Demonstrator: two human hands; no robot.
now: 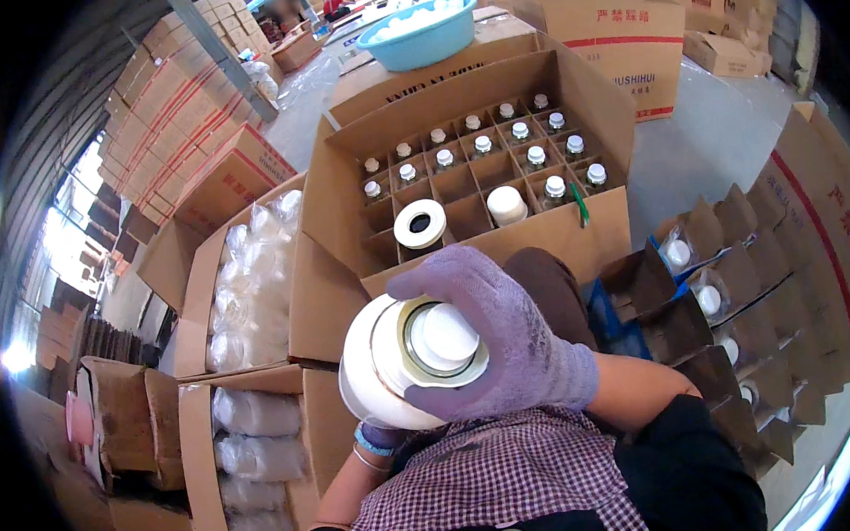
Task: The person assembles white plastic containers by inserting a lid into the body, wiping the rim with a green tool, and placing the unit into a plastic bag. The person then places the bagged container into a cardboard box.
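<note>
My right hand, in a grey-purple glove, is closed around the top of a white thermos flask tilted in front of my chest. Its thumb and fingers curve about the flask's mouth, where a round white cap sits inside a clear, glassy ring. Only a bit of glove shows of my left hand, pressed against the flask's underside; its fingers are hidden. Just beyond stands a divided carton of clear bottles with white caps. A white-rimmed flask and a white-topped one occupy its near cells.
Cartons of plastic-wrapped items stand on the left. At right, another divided carton holds wrapped, white-capped pieces. A blue basin of white parts rests on a box beyond. A green strip hangs over the middle carton's near wall.
</note>
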